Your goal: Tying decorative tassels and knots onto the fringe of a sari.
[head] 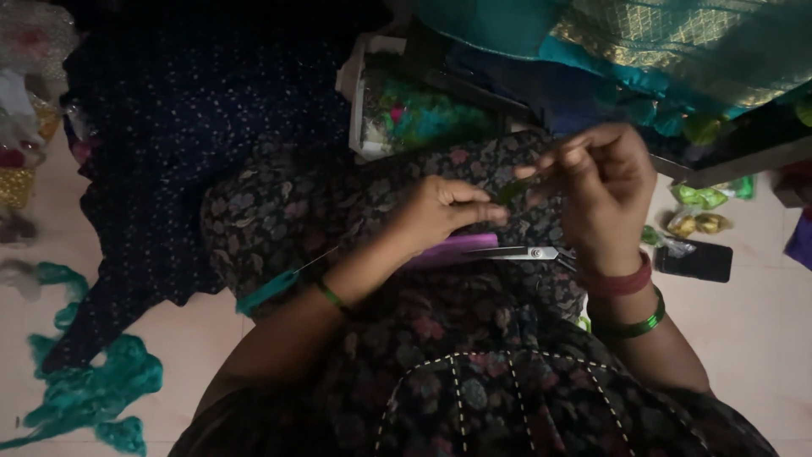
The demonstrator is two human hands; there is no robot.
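The left hand (440,211) and right hand (605,182) are both pinching a thin green thread strand (512,191) lying slantwise between their fingers, above the lap.

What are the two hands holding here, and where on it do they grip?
A small green strand, pinched between the fingertips of the left hand and the right hand, one at each end. What it is cannot be told.
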